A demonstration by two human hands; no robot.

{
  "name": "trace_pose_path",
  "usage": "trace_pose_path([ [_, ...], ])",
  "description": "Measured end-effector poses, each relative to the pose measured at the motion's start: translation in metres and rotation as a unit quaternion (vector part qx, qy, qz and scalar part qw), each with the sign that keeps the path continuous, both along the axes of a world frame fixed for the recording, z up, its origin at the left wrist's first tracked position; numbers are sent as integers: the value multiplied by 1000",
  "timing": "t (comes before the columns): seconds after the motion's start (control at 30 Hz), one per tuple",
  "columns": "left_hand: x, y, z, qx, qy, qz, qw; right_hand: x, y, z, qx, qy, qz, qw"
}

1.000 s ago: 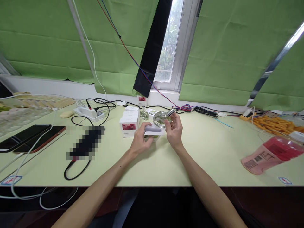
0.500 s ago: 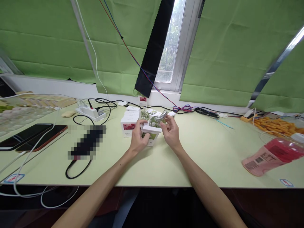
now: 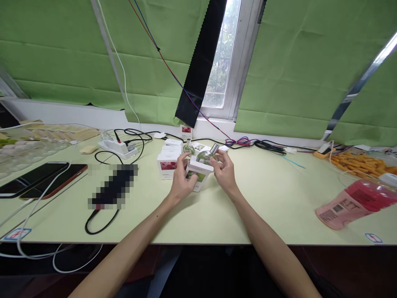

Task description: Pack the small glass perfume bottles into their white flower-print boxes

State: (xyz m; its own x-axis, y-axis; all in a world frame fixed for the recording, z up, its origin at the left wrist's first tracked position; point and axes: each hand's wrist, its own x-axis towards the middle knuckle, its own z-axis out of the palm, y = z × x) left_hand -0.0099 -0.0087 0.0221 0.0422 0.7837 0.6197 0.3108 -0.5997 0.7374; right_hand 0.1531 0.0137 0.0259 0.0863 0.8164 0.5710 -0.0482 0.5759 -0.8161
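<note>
My left hand is closed around a small white box with a green picture on its front, held tilted above the table. In my right hand, the fingers pinch a clear glass perfume bottle with a silver cap. The bottle leans just behind the top edge of the box; whether the two touch I cannot tell. Beyond my left fingers stands a second glass bottle. White boxes, the front one with a red picture, stand in a row left of my left hand.
At left are a power strip, black cables, phones and a pixelated dark object. A pink drink bottle and orange snacks sit at right. Bundled cables run along the wall.
The white box has tipped, its right side now lower and its front turned more toward me. My right hand and the perfume bottle have shifted only slightly.
</note>
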Motion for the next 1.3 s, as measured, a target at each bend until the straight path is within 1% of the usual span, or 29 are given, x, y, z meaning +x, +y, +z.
trace_pose_path([
  [0.23,1,6,-6,-23,46,32,998,3,6,-2,-22,14,-22,999],
  [0.43,0,10,-7,-58,124,46,990,9,13,-7,-54,15,-44,997],
  [0.53,0,11,-11,-56,146,46,987,12,13,-8,-62,-1,-46,997],
  [0.7,-1,14,-17,-46,189,61,979,12,11,-7,-45,-25,-47,998],
  [0.8,-2,16,-19,-48,209,67,974,11,11,-6,-56,-24,-48,997],
  [0.93,-2,18,-20,-37,217,66,973,10,9,-3,-80,-18,-59,995],
  [1.07,-3,17,-21,-25,216,58,974,9,8,-2,-85,-10,-64,994],
  [1.2,-2,14,-18,-61,217,59,972,10,9,-3,-89,-15,-80,993],
  [1.3,0,10,-15,-90,215,49,971,11,10,-4,-100,-25,-94,990],
])
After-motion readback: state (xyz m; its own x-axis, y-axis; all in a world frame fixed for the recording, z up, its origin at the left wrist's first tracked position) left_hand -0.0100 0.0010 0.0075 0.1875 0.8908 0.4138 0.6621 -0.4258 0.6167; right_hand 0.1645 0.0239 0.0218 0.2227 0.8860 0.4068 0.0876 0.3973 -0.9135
